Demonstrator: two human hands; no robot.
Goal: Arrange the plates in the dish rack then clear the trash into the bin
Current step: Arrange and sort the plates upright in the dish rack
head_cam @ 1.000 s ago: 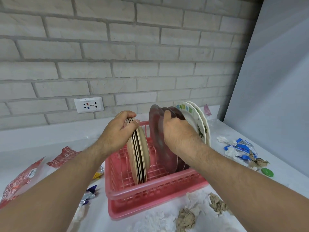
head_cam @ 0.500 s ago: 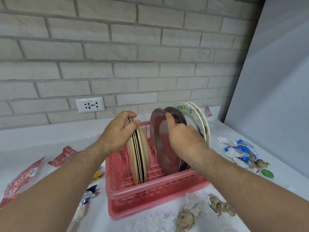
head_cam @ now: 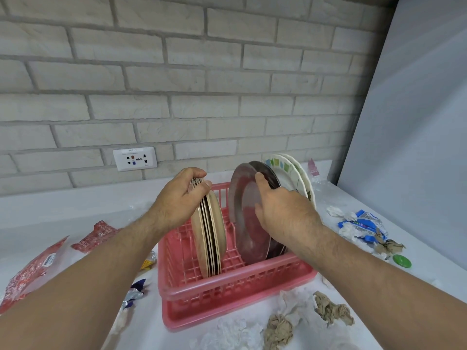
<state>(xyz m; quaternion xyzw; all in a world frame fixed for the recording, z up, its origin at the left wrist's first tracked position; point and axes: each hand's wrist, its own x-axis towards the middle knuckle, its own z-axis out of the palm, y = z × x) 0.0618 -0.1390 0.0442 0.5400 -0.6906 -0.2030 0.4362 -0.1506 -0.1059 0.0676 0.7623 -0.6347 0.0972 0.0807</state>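
Note:
A pink dish rack [head_cam: 227,286] stands on the white counter. My left hand [head_cam: 179,200] grips the top of a stack of several beige plates [head_cam: 214,238] standing upright in the rack's left part. My right hand [head_cam: 280,210] holds a maroon plate [head_cam: 245,213] on edge in the middle, fingers over its rim; a darker plate [head_cam: 267,173] stands right behind it. Two white patterned plates [head_cam: 285,170] lean at the rack's far right. Crumpled trash lies around the rack. No bin is in view.
Red wrappers [head_cam: 32,269] and foil scraps [head_cam: 134,291] lie left of the rack. Brown paper wads [head_cam: 331,309] and white tissue [head_cam: 227,334] sit in front. Blue-white wrappers [head_cam: 361,223] and a green cap [head_cam: 401,261] are at right. Brick wall with a socket [head_cam: 135,159] behind; a grey panel at right.
My right hand has tilted the front maroon plate leftward, away from the darker plate behind it, and slid lower on its face. My left hand stays on the beige stack.

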